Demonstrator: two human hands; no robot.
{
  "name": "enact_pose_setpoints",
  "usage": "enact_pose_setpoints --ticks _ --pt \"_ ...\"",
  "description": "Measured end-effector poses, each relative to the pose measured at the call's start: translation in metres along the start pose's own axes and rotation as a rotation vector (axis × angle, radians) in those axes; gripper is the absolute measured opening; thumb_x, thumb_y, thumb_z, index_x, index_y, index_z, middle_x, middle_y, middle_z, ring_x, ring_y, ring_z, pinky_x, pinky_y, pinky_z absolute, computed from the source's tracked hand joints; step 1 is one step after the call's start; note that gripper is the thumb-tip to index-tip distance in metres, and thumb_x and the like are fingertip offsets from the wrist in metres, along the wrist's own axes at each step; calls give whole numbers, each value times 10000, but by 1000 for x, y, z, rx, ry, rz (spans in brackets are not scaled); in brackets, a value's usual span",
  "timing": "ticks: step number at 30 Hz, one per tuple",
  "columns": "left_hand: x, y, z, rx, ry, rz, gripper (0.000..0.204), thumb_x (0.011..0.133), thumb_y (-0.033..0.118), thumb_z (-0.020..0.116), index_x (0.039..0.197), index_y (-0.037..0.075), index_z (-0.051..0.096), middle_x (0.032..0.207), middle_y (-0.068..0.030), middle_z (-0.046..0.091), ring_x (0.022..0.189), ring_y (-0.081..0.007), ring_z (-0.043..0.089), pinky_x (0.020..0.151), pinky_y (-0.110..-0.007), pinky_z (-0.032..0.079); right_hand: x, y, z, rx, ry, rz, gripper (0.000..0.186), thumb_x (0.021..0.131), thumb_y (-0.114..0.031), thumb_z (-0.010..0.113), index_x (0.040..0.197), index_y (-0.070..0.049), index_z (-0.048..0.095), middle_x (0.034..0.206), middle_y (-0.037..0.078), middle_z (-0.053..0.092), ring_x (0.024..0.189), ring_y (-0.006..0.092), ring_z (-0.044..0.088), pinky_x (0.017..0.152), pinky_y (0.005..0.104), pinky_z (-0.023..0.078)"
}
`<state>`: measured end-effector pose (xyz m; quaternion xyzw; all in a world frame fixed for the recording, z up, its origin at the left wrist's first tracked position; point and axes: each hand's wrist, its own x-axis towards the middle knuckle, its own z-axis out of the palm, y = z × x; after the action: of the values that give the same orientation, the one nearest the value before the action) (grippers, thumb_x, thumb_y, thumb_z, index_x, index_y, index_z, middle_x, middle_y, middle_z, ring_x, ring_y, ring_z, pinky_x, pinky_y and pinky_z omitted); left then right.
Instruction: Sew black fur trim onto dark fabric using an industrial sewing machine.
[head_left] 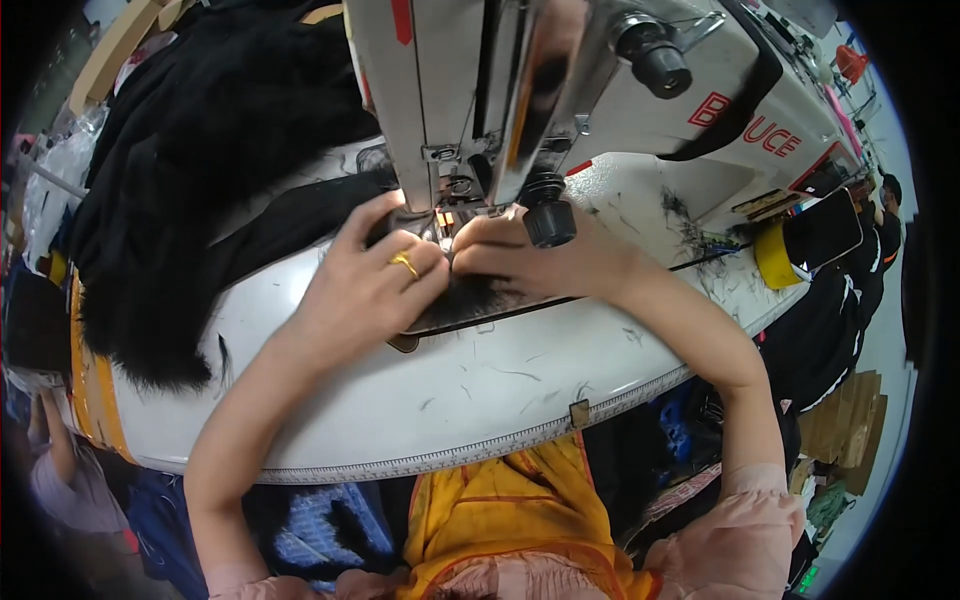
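Note:
A white sewing machine (390,70) stands in front of me, its needle area (445,222) lit by a small lamp. My left hand (370,285), with a yellow ring on one finger, is closed on black furry fabric (480,298) just left of the needle. From the right, my right hand (565,258) pinches the same fabric, its fingertips close to those of the left. Both hands hide much of the cloth and the presser foot. A black garment (200,170) with a fuzzy edge spreads across the left side, and a strip of it runs toward the needle.
The white tabletop (350,420) carries loose black fibres and a measuring tape (480,450) along its curved front edge. A yellow tape roll (772,262) sits at the right beside a black, flat object (825,235). Another person's arm (60,440) shows at far left.

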<state>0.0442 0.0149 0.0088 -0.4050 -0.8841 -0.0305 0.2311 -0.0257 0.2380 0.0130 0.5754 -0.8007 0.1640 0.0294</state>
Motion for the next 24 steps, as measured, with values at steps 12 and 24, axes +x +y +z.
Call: enact_pose_setpoints --ticks 12,24 --pt "-6 -9 -10 124 -8 221 148 715 115 626 850 62 651 963 13 575 947 -119 563 1023 -383 405 -5 9 19 -195 309 -229 196 708 -180 589 886 -260 598 677 -57 511 616 99 563 560 237 433" --pt "-11 -32 13 -126 30 -62 311 664 113 586 963 147 666 944 55 619 780 -145 506 788 -276 442 -24 38 65 -242 288 -84 107 562 -225 623 599 -180 533 660 -54 510 655 132 556 624 304 441"
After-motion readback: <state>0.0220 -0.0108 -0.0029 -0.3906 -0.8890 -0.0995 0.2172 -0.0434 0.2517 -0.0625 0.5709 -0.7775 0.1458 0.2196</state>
